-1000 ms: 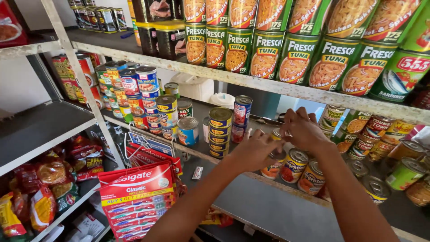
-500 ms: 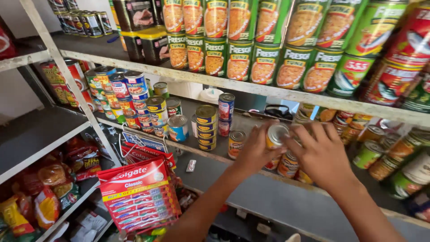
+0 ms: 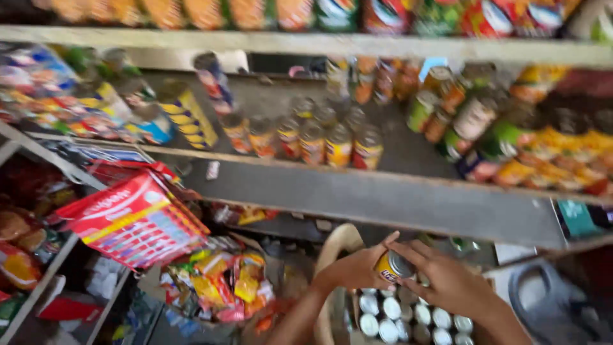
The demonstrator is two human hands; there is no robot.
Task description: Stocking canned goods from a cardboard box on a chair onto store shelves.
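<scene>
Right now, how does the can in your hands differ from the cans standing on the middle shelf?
The held can is tilted, gripped between the left hand and right hand; the shelf cans stand upright, untouched. The held can sits low, above a box of cans showing only their silver tops; the shelf cans stand in rows higher up. Both kinds look alike: small, round, yellowish labels, though blur hides detail.
</scene>
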